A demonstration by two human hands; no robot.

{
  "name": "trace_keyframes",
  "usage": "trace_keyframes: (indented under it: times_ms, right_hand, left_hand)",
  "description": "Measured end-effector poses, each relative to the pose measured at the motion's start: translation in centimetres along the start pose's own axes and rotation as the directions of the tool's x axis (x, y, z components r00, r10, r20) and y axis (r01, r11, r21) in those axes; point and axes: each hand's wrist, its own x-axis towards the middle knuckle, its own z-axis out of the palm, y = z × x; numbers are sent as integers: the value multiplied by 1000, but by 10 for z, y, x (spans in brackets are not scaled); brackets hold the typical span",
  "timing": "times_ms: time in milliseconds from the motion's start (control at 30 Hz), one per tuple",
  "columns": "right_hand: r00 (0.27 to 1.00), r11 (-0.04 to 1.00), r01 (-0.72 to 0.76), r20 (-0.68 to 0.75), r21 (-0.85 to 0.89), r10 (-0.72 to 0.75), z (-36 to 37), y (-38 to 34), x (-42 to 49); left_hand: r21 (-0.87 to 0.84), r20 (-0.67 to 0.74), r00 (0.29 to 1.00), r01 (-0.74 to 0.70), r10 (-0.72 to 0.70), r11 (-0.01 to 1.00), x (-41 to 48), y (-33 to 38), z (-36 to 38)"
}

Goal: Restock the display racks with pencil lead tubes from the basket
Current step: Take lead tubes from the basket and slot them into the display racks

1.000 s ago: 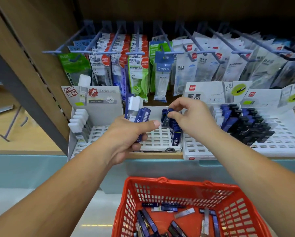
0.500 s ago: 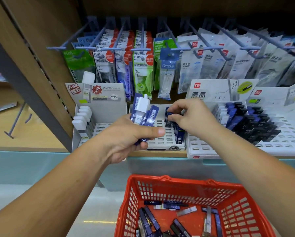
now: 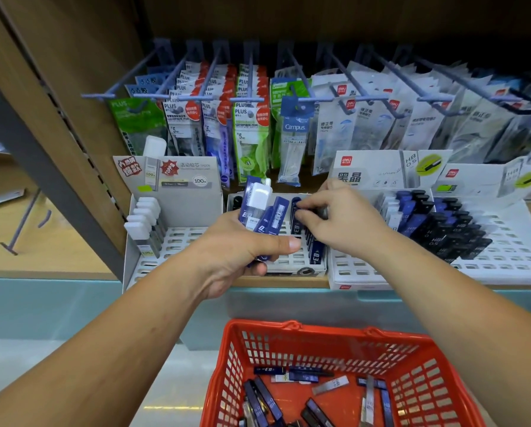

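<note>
You stand at a wooden shop shelf (image 3: 288, 281) with a pale teal front edge below it; blue pegs (image 3: 193, 97) above carry hanging packets of correction tape (image 3: 249, 127), and white slotted display racks sit side by side on the shelf. The left rack (image 3: 171, 241) holds a few white-capped tubes (image 3: 144, 224) along its left side, the middle rack (image 3: 291, 260) has a row of dark blue lead tubes (image 3: 315, 252) along its right side, and the right rack (image 3: 504, 257) carries blue and black tubes (image 3: 442, 229). Below, a red plastic basket (image 3: 412, 380) holds loose pencil lead tubes (image 3: 264, 399) scattered on its floor. Compared with half a second ago, the shelf sits a little lower in view and your hands are almost where they were, the right one slightly further over the blue row. Your left hand (image 3: 242, 251) is curled closed around a bundle of tubes (image 3: 264, 211), blue ones and a white-capped one, thumb pressed across the front, held just in front of the middle rack. Your right hand (image 3: 341, 223) is pinched, fingertips (image 3: 301, 214) closed on the top of a dark blue tube (image 3: 296, 221) standing at the back of that row.
</note>
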Motion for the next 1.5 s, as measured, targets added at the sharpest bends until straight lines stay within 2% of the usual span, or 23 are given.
trace_keyframes:
  times_ms: [67,100,133,167,200,300,433,567,733,800,867,1000,1100,1200,1300,1400,1500]
  right_hand:
    - [997,973,-33,-60,227,48,-9,-6,-2]
    - [995,909,-74,-23,410,92,-15,-10,-3]
    - [990,802,-137,64,582,123,-19,-14,-6]
    - [981,707,-192,145,681,126,-21,-19,-9]
    - [976,658,-213,187,722,111,-20,-22,-12]
    - [974,597,-224,191,770,120,-13,-24,-17]
    - [967,558,-254,201,790,156,-20,-14,-18]
    - [968,376,-251,237,892,85,-30,-8,-23]
    - [942,292,-316,334,903,-13,-42,-1,-36]
    - [934,312,-335,356,889,-11,-44,2,-40]
    - [925,377,-349,381,858,-11,-44,3,-42]
    - [937,619,-290,347,730,30,-38,-2,-46]
    - [964,717,-218,259,662,54,-32,-10,-44]
    - [977,741,-164,210,651,31,-29,-15,-41]
    - [983,730,-158,180,665,49,-28,-17,-36]
    - [990,693,-137,75,708,119,-26,-14,-29]
    - [988,728,-124,16,674,154,-20,-11,-24]
  left_hand:
    - [0,2,1000,-2,2,1000,1,0,2]
    - [5,4,1000,-3,3,1000,1,0,2]
    - [13,7,1000,-10,10,1000,2,0,3]
    - [21,10,1000,-19,19,1000,3,0,4]
    - [28,15,1000,-26,26,999,3,0,6]
    - [33,23,999,-29,29,999,2,2,11]
    - [-100,-11,998,-56,55,993,0,5,13]
    - [-238,-58,998,-42,29,970,-3,7,10]
    - [-398,-74,997,-37,8,917,-7,10,8]
    - [-411,-108,994,-58,15,910,-7,11,8]
    - [-393,-139,990,-79,26,916,-7,11,10]
    - [-292,-197,978,-131,75,947,-6,11,13]
    - [-195,-193,975,-152,114,969,-6,10,15]
    - [-156,-176,974,-172,144,973,-7,11,16]
    - [-194,-209,969,-174,133,965,-6,12,12]
    - [-126,-244,967,-109,76,986,-6,11,3]
    - [-68,-207,978,-32,17,997,-7,8,-1]
